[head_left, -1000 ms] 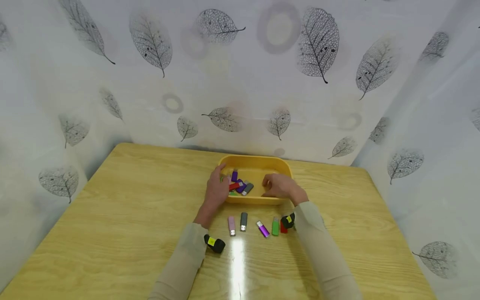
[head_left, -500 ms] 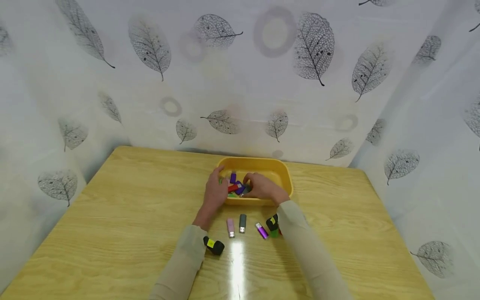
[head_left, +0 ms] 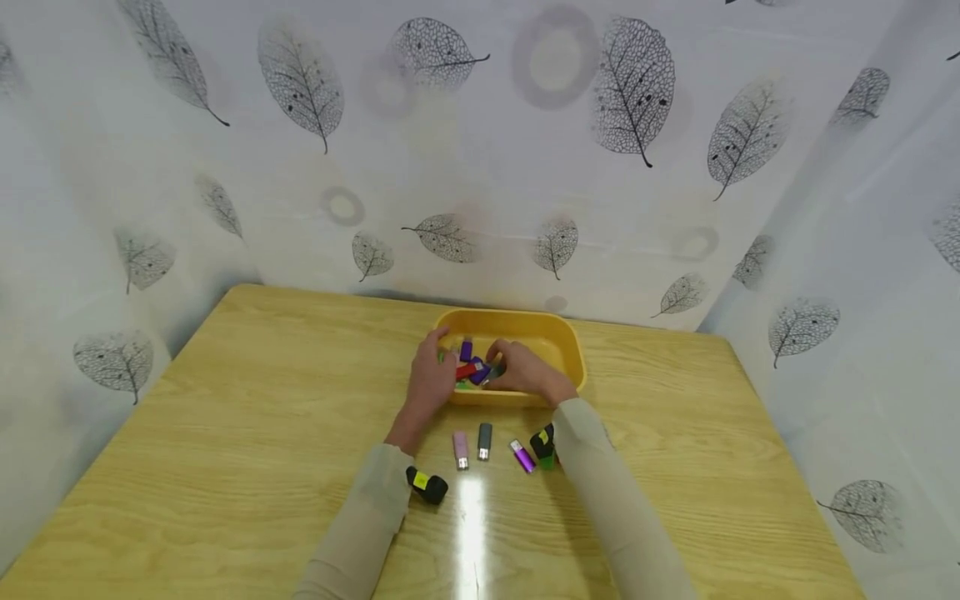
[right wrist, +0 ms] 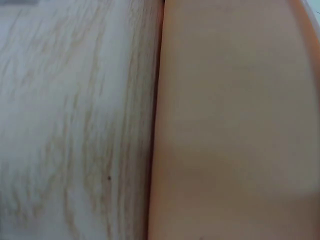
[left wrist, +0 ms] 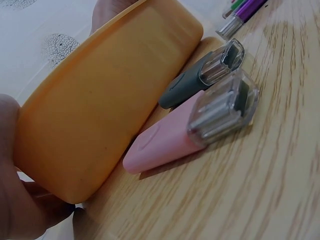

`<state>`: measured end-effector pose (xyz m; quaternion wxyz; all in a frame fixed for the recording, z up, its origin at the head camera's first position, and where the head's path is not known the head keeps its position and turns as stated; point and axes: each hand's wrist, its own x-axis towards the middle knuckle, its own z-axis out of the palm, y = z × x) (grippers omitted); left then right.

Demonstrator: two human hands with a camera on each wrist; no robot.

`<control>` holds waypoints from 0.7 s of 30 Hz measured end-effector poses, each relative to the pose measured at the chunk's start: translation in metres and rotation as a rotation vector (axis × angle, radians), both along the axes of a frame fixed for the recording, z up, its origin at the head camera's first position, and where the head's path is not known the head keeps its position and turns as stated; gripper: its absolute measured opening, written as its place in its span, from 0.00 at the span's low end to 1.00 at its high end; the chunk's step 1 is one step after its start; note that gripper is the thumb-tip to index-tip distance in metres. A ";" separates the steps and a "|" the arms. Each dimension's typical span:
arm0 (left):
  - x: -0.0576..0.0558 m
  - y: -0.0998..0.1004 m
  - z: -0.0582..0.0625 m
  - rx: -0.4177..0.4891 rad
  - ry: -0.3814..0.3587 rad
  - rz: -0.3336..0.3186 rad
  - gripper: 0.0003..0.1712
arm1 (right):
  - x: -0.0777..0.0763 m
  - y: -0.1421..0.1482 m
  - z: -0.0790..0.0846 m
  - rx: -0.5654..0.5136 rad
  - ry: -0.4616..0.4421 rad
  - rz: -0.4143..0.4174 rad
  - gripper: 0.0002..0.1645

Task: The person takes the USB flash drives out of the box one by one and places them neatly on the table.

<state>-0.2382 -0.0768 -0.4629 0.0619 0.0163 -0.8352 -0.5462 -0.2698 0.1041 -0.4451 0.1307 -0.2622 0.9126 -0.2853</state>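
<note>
A yellow plastic bin (head_left: 543, 331) stands near the table's back edge. At its left end my left hand (head_left: 431, 379) grips the wall, and the left wrist view shows fingers around the bin's corner. Inside lie several USB flash drives, among them a red USB flash drive (head_left: 468, 370) and a purple USB flash drive (head_left: 467, 350). Reaching over the front rim, my right hand (head_left: 522, 370) pinches a grey USB flash drive (head_left: 493, 372) beside that pile. In the right wrist view only the bin's outer wall (right wrist: 235, 115) and the table show; the fingers are hidden there.
In front of the bin, a pink drive (head_left: 461, 451), a second grey drive (head_left: 484, 442) and a bright purple drive (head_left: 522, 457) lie in a row. A green drive (head_left: 547, 462) is partly covered by the black right wrist camera (head_left: 542, 442). Leaf-patterned curtains (head_left: 465, 150) enclose the table.
My right hand has moved left inside the bin, from its right part to the grey drive by the pile. My left hand keeps its hold on the bin.
</note>
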 end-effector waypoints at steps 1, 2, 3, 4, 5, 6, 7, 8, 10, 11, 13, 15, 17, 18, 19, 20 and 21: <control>0.000 0.000 0.000 -0.002 -0.002 0.002 0.24 | 0.000 0.000 0.000 0.003 0.003 0.005 0.27; 0.000 0.000 0.000 -0.003 -0.006 0.005 0.24 | 0.000 0.000 0.000 0.005 0.006 0.009 0.27; 0.000 0.000 -0.001 -0.004 -0.008 0.007 0.24 | 0.000 0.000 0.000 0.007 0.007 0.013 0.26; -0.001 0.000 -0.001 -0.001 -0.009 0.009 0.24 | 0.000 0.000 0.001 0.008 0.005 0.013 0.26; -0.001 0.000 -0.001 -0.001 -0.010 0.010 0.24 | 0.000 0.000 0.001 0.013 0.005 0.012 0.26; -0.001 0.000 -0.002 0.000 -0.009 0.008 0.23 | 0.000 0.000 0.002 0.020 0.004 0.010 0.26; -0.001 0.000 -0.002 0.001 -0.007 0.006 0.23 | 0.001 0.000 0.002 0.026 0.002 0.006 0.27; -0.001 0.000 -0.003 0.002 -0.004 0.005 0.23 | 0.001 0.001 0.002 0.036 0.001 0.003 0.27; -0.001 0.000 -0.003 0.002 0.003 0.002 0.23 | 0.001 0.001 0.002 0.054 -0.002 -0.002 0.28; -0.001 0.000 -0.003 0.000 0.006 0.000 0.23 | 0.002 0.001 0.002 0.065 -0.001 -0.003 0.28; 0.000 0.000 -0.003 -0.004 0.011 0.001 0.23 | 0.002 0.001 0.002 0.076 -0.005 -0.008 0.29; 0.000 0.000 -0.003 -0.010 0.008 0.003 0.23 | 0.002 0.000 0.001 0.081 -0.015 -0.014 0.29; 0.000 0.000 -0.002 -0.011 -0.006 0.011 0.22 | 0.001 0.000 0.001 0.079 -0.025 -0.024 0.29; 0.000 0.001 -0.002 -0.012 -0.015 0.015 0.22 | 0.001 0.000 0.001 0.074 -0.030 -0.028 0.28; 0.000 0.001 -0.001 -0.012 -0.024 0.018 0.22 | 0.000 0.000 0.001 0.071 -0.031 -0.032 0.28; 0.000 0.001 -0.001 -0.011 -0.032 0.021 0.23 | -0.001 -0.001 0.001 0.068 -0.031 -0.036 0.28; -0.001 0.002 -0.001 -0.010 -0.038 0.025 0.23 | -0.001 -0.001 0.001 0.064 -0.030 -0.040 0.28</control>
